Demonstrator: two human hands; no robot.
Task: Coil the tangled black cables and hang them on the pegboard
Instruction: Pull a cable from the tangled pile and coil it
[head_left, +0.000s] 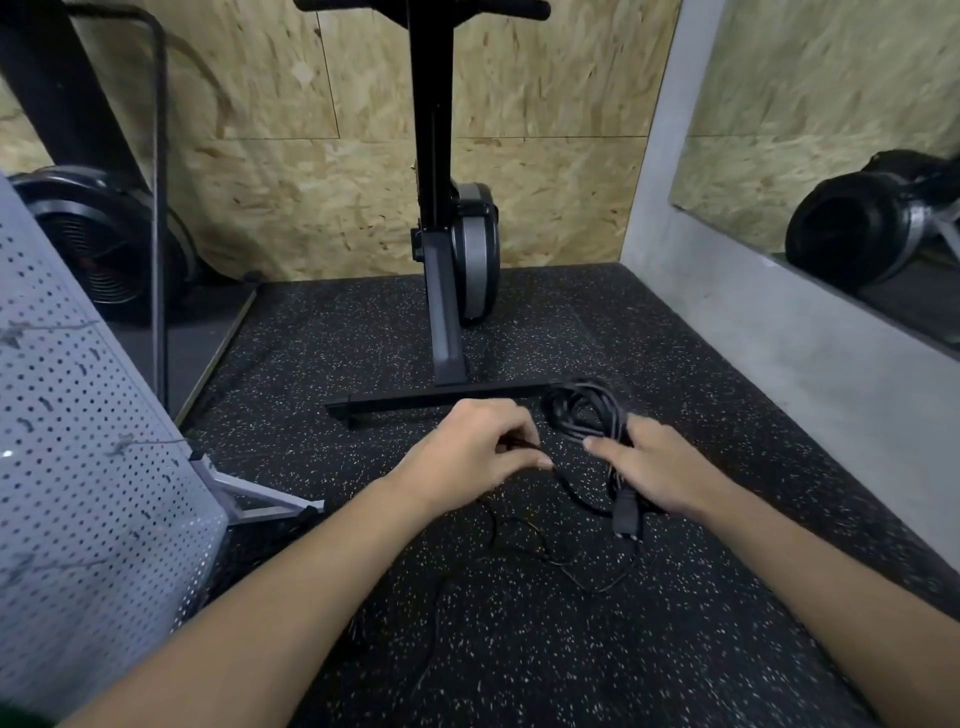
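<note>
My left hand (467, 447) has its fingers curled, with the thumb and fingertips pinching the thin cable (519, 535). From that pinch the cable trails back towards me in loose wiggles across the speckled rubber floor (519, 649). My right hand (660, 467) lies on the thick cable bundle (587, 410) with its fingers fairly straight. As far as I can tell it is pressing the bundle rather than clasping it. The bundle sits on the floor just beside the end of the exercise machine's foot bar (441, 400), and a moulded plug (626, 514) sticks out below my right palm.

I judge both cables to be light and limp. The thin one will kink and snag easily, while the thick one should be springier and will try to unwind. The jackets look smooth, so a loose pinch may slip. I'd hold the thick bundle around all its loops, and feed the thin cable through my fingers from an end. The pegboard (78, 415) stands to my left, well apart from the cables.
</note>
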